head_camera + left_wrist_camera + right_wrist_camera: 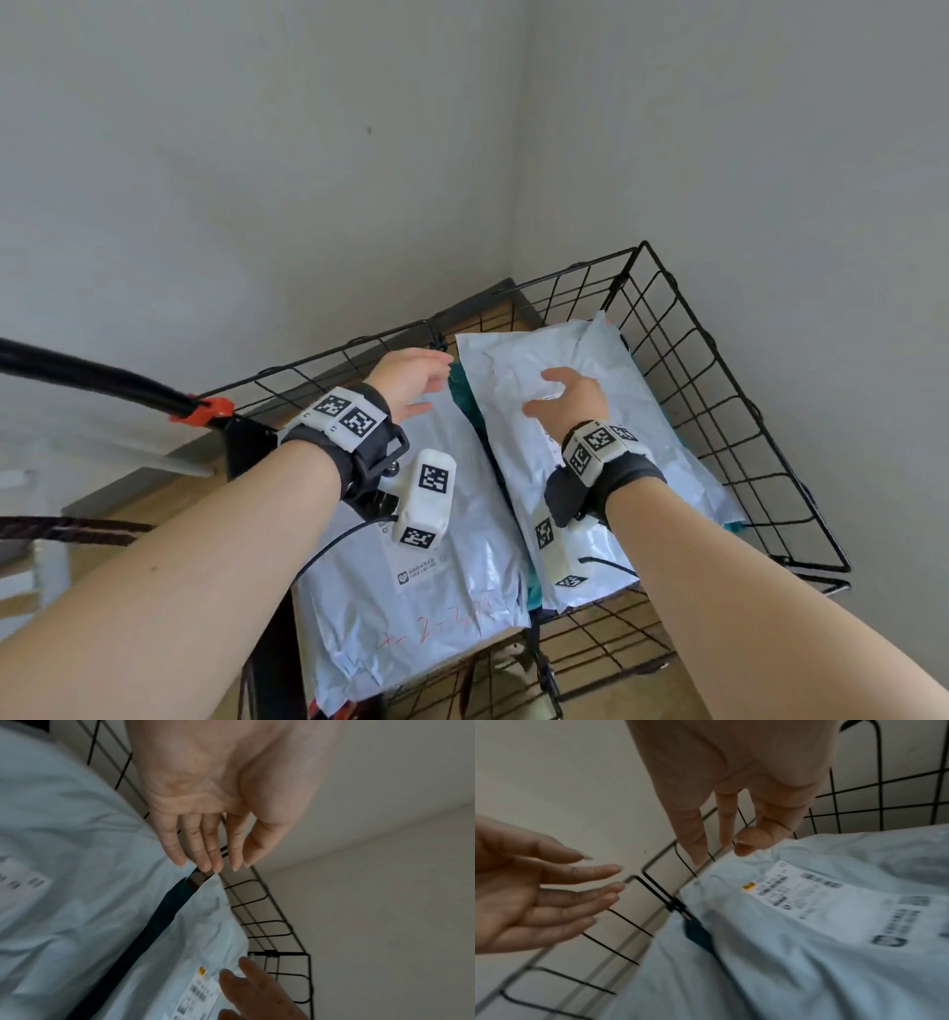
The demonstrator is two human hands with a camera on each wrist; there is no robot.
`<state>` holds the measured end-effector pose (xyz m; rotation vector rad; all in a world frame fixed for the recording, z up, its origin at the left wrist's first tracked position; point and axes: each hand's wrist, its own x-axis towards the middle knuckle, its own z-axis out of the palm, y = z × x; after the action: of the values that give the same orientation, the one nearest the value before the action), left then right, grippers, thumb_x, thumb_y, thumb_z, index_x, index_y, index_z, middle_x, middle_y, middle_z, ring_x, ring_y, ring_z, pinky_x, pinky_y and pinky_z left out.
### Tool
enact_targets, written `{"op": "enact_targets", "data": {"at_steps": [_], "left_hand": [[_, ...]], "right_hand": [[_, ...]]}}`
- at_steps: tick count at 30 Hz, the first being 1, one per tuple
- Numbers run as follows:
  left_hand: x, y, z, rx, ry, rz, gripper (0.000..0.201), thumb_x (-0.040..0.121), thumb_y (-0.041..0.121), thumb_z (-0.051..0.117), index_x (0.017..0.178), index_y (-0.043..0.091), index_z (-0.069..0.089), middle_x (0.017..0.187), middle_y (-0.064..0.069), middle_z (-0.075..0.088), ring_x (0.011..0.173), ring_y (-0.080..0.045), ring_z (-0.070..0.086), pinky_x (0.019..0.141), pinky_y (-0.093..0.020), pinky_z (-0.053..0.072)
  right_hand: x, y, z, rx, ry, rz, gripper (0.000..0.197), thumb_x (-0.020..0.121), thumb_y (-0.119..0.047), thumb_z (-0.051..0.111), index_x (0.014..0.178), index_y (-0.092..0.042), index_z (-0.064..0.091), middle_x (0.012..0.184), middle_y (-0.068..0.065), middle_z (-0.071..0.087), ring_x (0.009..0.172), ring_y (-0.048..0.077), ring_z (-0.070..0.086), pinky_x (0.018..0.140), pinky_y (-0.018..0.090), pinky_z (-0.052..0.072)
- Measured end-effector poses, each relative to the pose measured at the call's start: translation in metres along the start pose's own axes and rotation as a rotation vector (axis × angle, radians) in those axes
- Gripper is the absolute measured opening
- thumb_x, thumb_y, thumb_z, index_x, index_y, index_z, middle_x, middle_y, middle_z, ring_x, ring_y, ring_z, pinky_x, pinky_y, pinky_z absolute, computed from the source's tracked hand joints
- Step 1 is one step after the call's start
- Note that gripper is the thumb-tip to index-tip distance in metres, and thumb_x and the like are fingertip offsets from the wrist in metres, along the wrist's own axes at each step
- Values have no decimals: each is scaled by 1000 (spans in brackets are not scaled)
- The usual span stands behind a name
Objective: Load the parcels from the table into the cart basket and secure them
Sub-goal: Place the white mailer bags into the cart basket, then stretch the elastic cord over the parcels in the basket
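Two pale grey mailer parcels lie side by side in the black wire basket (570,270), on top of something teal (464,406). The left parcel (411,591) has red writing near its front end. The right parcel (642,452) carries a white label (808,902). My left hand (416,383) hovers over the far end of the gap between them, fingers (205,850) straight and holding nothing. My right hand (570,398) is spread above the right parcel's far end, its fingers (695,841) pointing down at the corner. I cannot tell whether they touch it.
The basket stands in a corner between two pale walls. A black handle with an orange clamp (205,408) runs in from the left. A wooden tabletop (154,493) and a dark braided cord (67,529) lie at the left.
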<state>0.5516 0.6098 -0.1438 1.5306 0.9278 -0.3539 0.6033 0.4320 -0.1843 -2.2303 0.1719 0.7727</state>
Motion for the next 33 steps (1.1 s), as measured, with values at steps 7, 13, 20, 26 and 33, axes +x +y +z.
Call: {"op": "enact_targets", "data": {"at_steps": [7, 13, 20, 26, 33], "left_hand": [[-77, 56, -69, 45, -34, 217, 18, 91, 9, 55, 86, 25, 63, 102, 2, 64, 93, -10, 59, 75, -23, 46], [-147, 77, -155, -21, 27, 379, 17, 88, 7, 57, 85, 22, 62, 91, 2, 63, 78, -8, 60, 85, -29, 45], [-202, 60, -265, -173, 111, 458, 14, 92, 12, 53, 90, 22, 63, 83, 6, 63, 76, -7, 60, 86, -28, 46], [-219, 15, -331, -286, 177, 465, 16, 92, 10, 53, 89, 20, 64, 85, 5, 62, 76, -8, 60, 76, -24, 47], [-219, -25, -359, -264, 204, 390, 21, 88, 1, 53, 86, 18, 65, 79, 2, 58, 71, -9, 58, 67, -21, 48]], "right_hand": [[-69, -76, 20, 205, -33, -136, 15, 85, -12, 60, 95, -20, 68, 78, 1, 62, 63, 15, 56, 55, 23, 48], [-131, -137, 58, 253, -74, -244, 19, 83, -7, 59, 94, -19, 68, 67, -2, 62, 54, 9, 53, 48, 20, 45], [-196, -190, 119, 227, -141, -363, 15, 83, -7, 60, 87, -20, 68, 79, 2, 66, 54, 8, 52, 49, 20, 46], [-244, -221, 173, 160, -346, -483, 11, 85, -20, 63, 94, -19, 70, 80, -6, 68, 56, 8, 53, 45, 17, 42], [-277, -246, 200, 133, -450, -460, 49, 85, -44, 63, 116, -6, 62, 108, 7, 67, 50, 13, 64, 38, 16, 42]]}}
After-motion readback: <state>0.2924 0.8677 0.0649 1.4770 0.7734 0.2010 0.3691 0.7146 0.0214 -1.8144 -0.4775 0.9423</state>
